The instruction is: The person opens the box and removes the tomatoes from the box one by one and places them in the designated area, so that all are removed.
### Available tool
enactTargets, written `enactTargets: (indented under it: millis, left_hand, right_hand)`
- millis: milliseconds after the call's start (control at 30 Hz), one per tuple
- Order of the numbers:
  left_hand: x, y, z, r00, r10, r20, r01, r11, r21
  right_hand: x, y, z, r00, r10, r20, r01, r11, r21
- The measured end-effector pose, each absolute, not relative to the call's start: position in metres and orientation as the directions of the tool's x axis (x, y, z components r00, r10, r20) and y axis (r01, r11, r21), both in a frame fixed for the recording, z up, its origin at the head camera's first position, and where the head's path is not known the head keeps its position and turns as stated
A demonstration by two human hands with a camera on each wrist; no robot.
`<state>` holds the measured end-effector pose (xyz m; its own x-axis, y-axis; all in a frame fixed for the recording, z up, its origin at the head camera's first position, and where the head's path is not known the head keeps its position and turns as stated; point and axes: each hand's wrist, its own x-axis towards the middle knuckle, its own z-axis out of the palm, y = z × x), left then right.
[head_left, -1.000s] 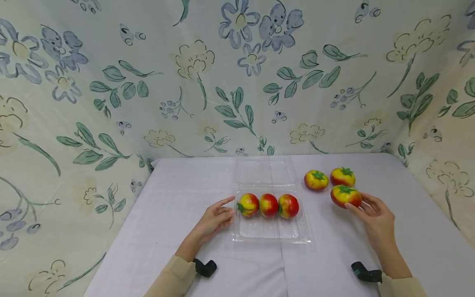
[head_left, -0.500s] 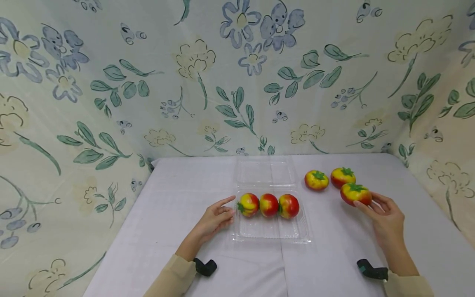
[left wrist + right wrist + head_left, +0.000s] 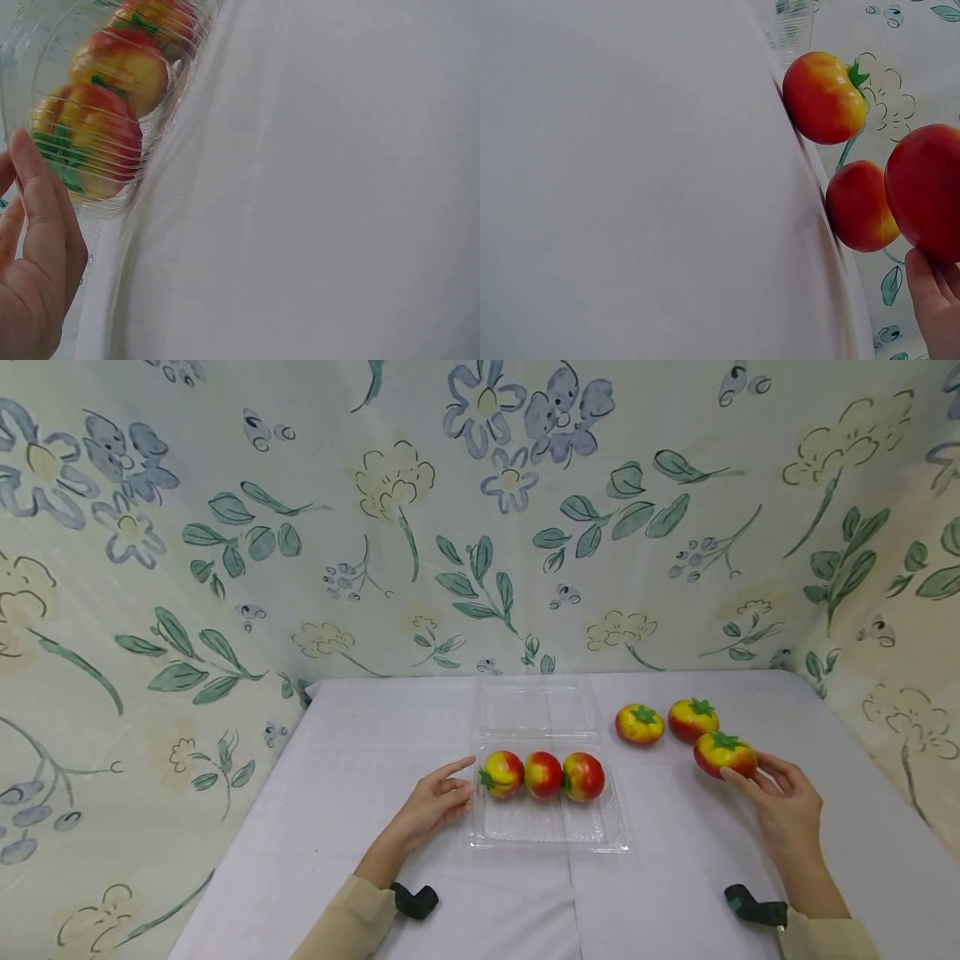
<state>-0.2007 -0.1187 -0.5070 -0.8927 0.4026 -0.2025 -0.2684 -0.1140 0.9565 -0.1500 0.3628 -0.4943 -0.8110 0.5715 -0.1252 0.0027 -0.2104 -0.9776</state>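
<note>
My right hand point(image 3: 787, 802) grips a red-and-yellow tomato point(image 3: 724, 753) with a green calyx at its right side, thumb in front. The tomato is held above the table, close to two similar ones, a left tomato point(image 3: 639, 725) and a right tomato point(image 3: 693, 719). A clear plastic clamshell box point(image 3: 525, 829) lies with its lid point(image 3: 536, 708) folded back. Three tomatoes stand in a row along the far part of its base, the middle tomato point(image 3: 543, 774) among them. My left hand point(image 3: 431, 806) touches the box's left side with extended fingers; the left wrist view shows those fingers point(image 3: 41, 217) by its end wall.
A white cloth point(image 3: 360, 735) covers the table. Floral fabric point(image 3: 420, 560) hangs behind it and along both sides. Black wrist mounts point(image 3: 415, 902) sit by both sleeves.
My right hand has carried its tomato to the right, away from the box, and has slowed. The left hand, the box and the other tomatoes have stayed in place.
</note>
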Motion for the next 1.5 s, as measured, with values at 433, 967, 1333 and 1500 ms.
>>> enactTargets:
  millis: [433, 967, 1333, 1500]
  left_hand:
    - [-0.2, -0.119, -0.506, -0.894, 0.403, -0.196, -0.259, -0.107, 0.96]
    - [-0.201, -0.12, -0.509, -0.891, 0.41, -0.194, -0.256, -0.102, 0.961]
    - [-0.2, -0.12, -0.507, -0.894, 0.403, -0.195, -0.256, -0.103, 0.961]
    - [-0.2, -0.12, -0.507, -0.891, 0.408, -0.196, -0.259, -0.103, 0.96]
  right_hand:
    - [-0.152, 0.369, -0.496, -0.781, 0.6, -0.173, 0.014, -0.26, -0.966]
    - [-0.157, 0.392, -0.499, -0.749, 0.62, -0.236, -0.001, -0.357, -0.934]
    - [-0.16, 0.404, -0.5, -0.753, 0.613, -0.24, -0.03, -0.396, -0.918]
    - [-0.165, 0.411, -0.501, -0.746, 0.615, -0.255, -0.002, -0.385, -0.923]
